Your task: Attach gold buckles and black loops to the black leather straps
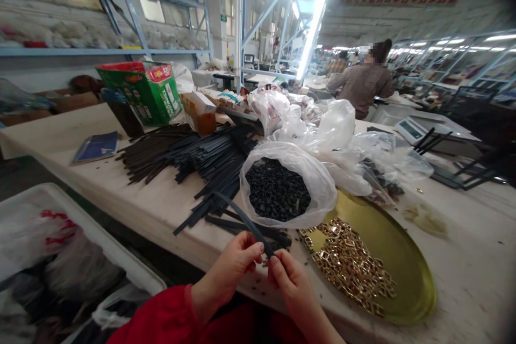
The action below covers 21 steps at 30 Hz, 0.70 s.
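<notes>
The left hand (241, 256) pinches one dark strip (252, 227) between the thumb and the fingers. The right hand (289, 275) is closed at the near end of the same strip, and the two hands are almost touching. This strip is over the near edge of the table (155, 201), and from the hands it goes to the far left. Behind it, a pile of strips (203, 157) lies spread on the table. Just beyond the hands stands an open plastic bag (322, 185), full of small black pieces (278, 189). To the right of the bag is a golden tray (411, 263), with many gold-coloured buckles (355, 263) in its near left part. On the far left, a blue booklet (95, 147) lies flat, and a green box (139, 94) stands behind it.
</notes>
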Available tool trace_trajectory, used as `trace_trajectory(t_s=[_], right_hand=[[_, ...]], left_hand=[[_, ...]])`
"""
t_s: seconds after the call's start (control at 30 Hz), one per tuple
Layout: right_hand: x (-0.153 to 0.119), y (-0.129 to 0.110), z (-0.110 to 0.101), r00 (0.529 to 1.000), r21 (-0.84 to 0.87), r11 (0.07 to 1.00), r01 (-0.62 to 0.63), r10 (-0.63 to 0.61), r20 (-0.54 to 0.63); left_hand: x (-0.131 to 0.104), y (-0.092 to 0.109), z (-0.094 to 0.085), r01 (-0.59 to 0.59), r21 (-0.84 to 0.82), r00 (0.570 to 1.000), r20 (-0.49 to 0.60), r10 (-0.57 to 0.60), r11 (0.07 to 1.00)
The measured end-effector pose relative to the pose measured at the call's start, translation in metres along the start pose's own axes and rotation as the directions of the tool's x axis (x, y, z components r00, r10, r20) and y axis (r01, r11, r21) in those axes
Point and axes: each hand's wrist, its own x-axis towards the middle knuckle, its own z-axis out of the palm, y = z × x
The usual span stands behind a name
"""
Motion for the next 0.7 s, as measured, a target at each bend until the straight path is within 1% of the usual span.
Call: trace_trajectory(t_s=[0.03, 0.07, 0.1, 0.13, 0.17, 0.2, 0.23, 0.27, 0.3, 0.33, 0.37, 0.43, 0.5, 0.53, 0.57, 0.6, 0.63, 0.67, 0.7], right_hand=[[-0.002, 0.0, -0.003, 0.999, 0.039, 0.998, -0.039, 0.039, 0.016], [-0.004, 0.001, -0.007, 0.997, 0.061, 0.995, -0.073, 0.07, 0.043], [-0.005, 0.003, -0.013, 0.993, 0.059, 0.994, -0.094, 0.089, 0.081], [-0.006, 0.004, -0.019, 0.988, 0.03, 0.994, -0.102, 0.098, 0.121], [-0.006, 0.004, -0.025, 0.982, -0.021, 0.995, -0.095, 0.097, 0.164], [-0.006, 0.004, -0.031, 0.975, -0.084, 0.994, -0.076, 0.091, 0.203], [-0.005, 0.002, -0.036, 0.967, -0.154, 0.987, -0.045, 0.082, 0.243], [-0.003, -0.001, -0.04, 0.958, -0.223, 0.975, -0.008, 0.072, 0.277], [0.0, -0.005, -0.043, 0.951, -0.286, 0.958, 0.032, 0.059, 0.304], [0.003, -0.01, -0.046, 0.947, -0.342, 0.937, 0.074, 0.042, 0.319], [0.008, -0.014, -0.048, 0.947, -0.39, 0.913, 0.117, 0.016, 0.321], [0.021, -0.021, -0.053, 0.955, -0.458, 0.868, 0.19, -0.056, 0.29], [0.04, -0.025, -0.062, 0.967, -0.531, 0.812, 0.242, -0.157, 0.2], [0.052, -0.024, -0.067, 0.971, -0.607, 0.758, 0.238, -0.196, 0.136], [0.065, -0.022, -0.073, 0.973, -0.697, 0.686, 0.207, -0.221, 0.072], [0.078, -0.019, -0.079, 0.974, -0.788, 0.598, 0.148, -0.226, 0.011], [0.091, -0.015, -0.085, 0.977, -0.865, 0.497, 0.072, -0.209, -0.039], [0.104, -0.011, -0.089, 0.98, -0.902, 0.432, 0.014, -0.185, -0.073], [0.116, -0.005, -0.093, 0.983, -0.924, 0.382, -0.03, -0.157, -0.097]], left_hand=[[-0.006, -0.004, 0.003, -0.009, 0.004, 1.0, 0.004, 0.009, 1.0], [-0.011, -0.008, 0.003, -0.031, 0.082, 0.999, 0.009, 0.031, 0.996], [-0.017, -0.01, 0.002, -0.081, 0.21, 0.997, 0.015, 0.08, 0.974], [-0.021, -0.011, -0.001, -0.163, 0.361, 0.986, 0.029, 0.164, 0.918], [-0.024, -0.01, -0.004, -0.265, 0.509, 0.96, 0.058, 0.275, 0.819], [-0.026, -0.008, -0.007, -0.365, 0.634, 0.914, 0.103, 0.393, 0.682], [-0.026, -0.004, -0.011, -0.44, 0.724, 0.858, 0.165, 0.486, 0.531], [-0.024, -0.001, -0.014, -0.485, 0.78, 0.813, 0.238, 0.531, 0.394], [-0.02, 0.004, -0.016, -0.507, 0.813, 0.792, 0.306, 0.529, 0.288], [-0.014, 0.007, -0.017, -0.512, 0.833, 0.794, 0.365, 0.486, 0.21], [-0.008, 0.01, -0.018, -0.506, 0.848, 0.809, 0.406, 0.425, 0.154], [0.006, 0.014, -0.019, -0.492, 0.864, 0.841, 0.441, 0.315, 0.104], [0.018, 0.015, -0.019, -0.466, 0.877, 0.863, 0.421, 0.278, 0.117], [0.024, 0.016, -0.019, -0.445, 0.882, 0.875, 0.393, 0.283, 0.153], [0.029, 0.017, -0.019, -0.422, 0.88, 0.887, 0.353, 0.297, 0.216], [0.033, 0.018, -0.019, -0.391, 0.864, 0.906, 0.3, 0.298, 0.317], [0.036, 0.02, -0.018, -0.335, 0.822, 0.936, 0.232, 0.266, 0.46], [0.038, 0.022, -0.017, -0.248, 0.737, 0.968, 0.161, 0.193, 0.629], [0.04, 0.024, -0.015, -0.132, 0.6, 0.991, 0.107, 0.084, 0.789]])
